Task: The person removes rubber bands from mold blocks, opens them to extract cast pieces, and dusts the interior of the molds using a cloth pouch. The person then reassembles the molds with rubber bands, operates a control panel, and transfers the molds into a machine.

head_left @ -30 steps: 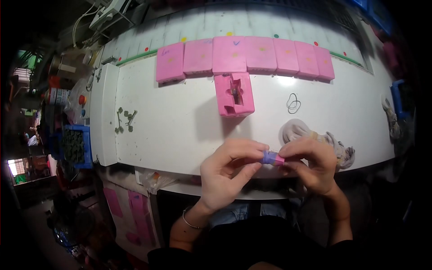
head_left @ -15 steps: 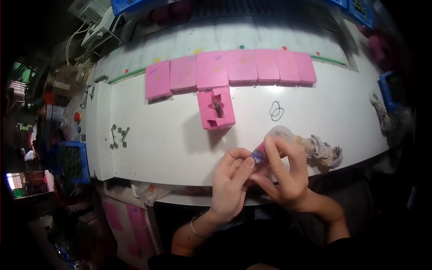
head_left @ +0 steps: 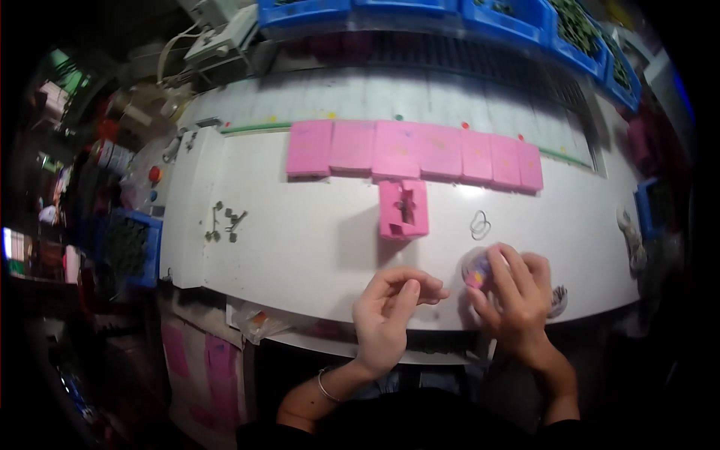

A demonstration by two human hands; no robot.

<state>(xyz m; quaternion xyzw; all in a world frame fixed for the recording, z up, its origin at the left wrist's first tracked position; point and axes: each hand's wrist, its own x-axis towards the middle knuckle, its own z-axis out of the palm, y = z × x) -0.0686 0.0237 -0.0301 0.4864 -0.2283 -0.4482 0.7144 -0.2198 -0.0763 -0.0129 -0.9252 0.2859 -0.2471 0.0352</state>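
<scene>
My right hand [head_left: 516, 296] is closed around a small pink, yellow and blue piece [head_left: 477, 277], over a pale round item on the white table [head_left: 300, 247]. To its left, my left hand [head_left: 390, 307] has its fingers curled near the front edge; I cannot make out anything in it. A pink block [head_left: 403, 211] with a cut-out slot and a dark part inside stands in the middle, below a row of pink blocks [head_left: 397, 150]. Thin wire-like loops [head_left: 480, 225] lie above my right hand.
Small dark green pieces [head_left: 223, 222] lie at the table's left. Blue bins [head_left: 502, 22] line the back, another blue bin [head_left: 135, 251] stands at the left, and a whitish cloth bundle [head_left: 632, 240] lies at the right edge.
My right hand has moved right, away from my left hand, with the colourful piece. The view has shifted, showing more of the blue bins at the back.
</scene>
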